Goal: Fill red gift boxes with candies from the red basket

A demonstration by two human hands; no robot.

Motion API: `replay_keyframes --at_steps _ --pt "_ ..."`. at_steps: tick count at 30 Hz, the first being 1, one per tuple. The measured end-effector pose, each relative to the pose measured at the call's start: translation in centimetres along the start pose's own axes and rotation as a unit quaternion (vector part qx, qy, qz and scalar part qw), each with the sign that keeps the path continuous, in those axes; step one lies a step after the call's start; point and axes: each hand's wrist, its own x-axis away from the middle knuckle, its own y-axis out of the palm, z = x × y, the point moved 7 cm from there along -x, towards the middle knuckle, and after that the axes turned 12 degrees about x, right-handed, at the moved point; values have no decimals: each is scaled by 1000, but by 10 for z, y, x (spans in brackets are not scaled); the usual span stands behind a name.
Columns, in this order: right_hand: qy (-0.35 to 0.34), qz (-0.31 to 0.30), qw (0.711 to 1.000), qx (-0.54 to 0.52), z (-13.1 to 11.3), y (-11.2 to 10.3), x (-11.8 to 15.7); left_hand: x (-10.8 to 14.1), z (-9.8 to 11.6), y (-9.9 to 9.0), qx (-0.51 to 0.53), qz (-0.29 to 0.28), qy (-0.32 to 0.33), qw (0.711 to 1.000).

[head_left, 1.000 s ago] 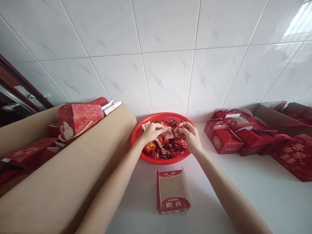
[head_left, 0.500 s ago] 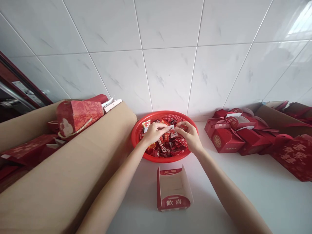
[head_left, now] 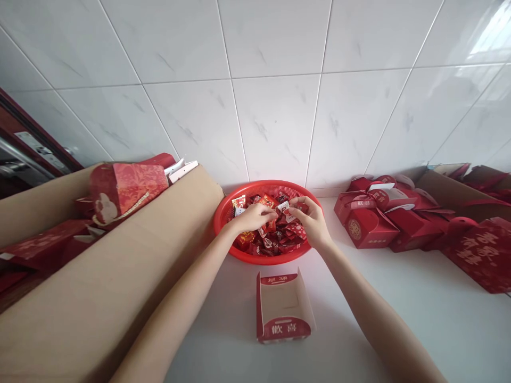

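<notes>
A red plastic basket (head_left: 268, 260) full of small wrapped candies (head_left: 271, 244) stands against the wall. Over its left half is my left hand (head_left: 255, 217), thumb and fingers pinched together; whatever they may hold is too small to make out. My right hand (head_left: 310, 219) is above the basket's right side, its thumb and forefinger closed at a white-and-red wrapped candy (head_left: 284, 208). Between my forearms, in front of the basket, lies a red-and-white paper box (head_left: 280, 299) with its top open and no contents visible.
At left a large cardboard carton (head_left: 159, 255) holds red gift boxes (head_left: 136, 186). Several folded red boxes (head_left: 373, 229) are grouped on the right of the white table (head_left: 223, 346), beside another carton (head_left: 439, 186). A tiled wall (head_left: 275, 122) rises behind.
My fingertips, which met at a small whitish piece over the basket, have parted. The left hand has shifted slightly left and down; the right hand stays nearly in place. The box is unmoved.
</notes>
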Motion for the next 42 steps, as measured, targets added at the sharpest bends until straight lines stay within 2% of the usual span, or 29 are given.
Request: replay_keyframes --at_steps 2,5,9,18,24,30,34,36,38,39,40,42 --pt "-1 4 1000 11 1 -1 0 -6 -8 5 -99 -59 -42 992" --pt "1 17 1000 18 1 -2 0 -16 -16 4 -174 -67 -91 978" --pt "3 34 999 11 -1 -5 0 -25 -22 4 -178 -62 -104 977" --pt "36 9 999 -23 -2 0 2 -20 -26 11 -216 -60 -131 966" --pt "31 3 999 -20 -2 1 3 -17 -28 -14 -259 39 -173 949" --pt "27 7 1000 -15 -3 1 3 -10 -30 -24 -242 66 -179 951" --pt "33 -2 999 -7 -2 2 3 -8 -23 -29 -246 105 -146 953" --pt "33 -3 999 -5 -3 2 3 -9 -15 -30 -235 117 -95 960" --pt "31 -4 999 -4 -4 2 3 -10 -7 -23 -180 84 -25 980" --pt "31 -4 999 -4 -4 2 3 -10 -6 -17 -141 44 -1 989" --pt "31 -4 999 -5 -4 2 3 -10 -6 -9 -104 -9 6 995" --pt "32 -4 999 -6 -4 2 3 -7 -15 7 -69 -118 -31 990"
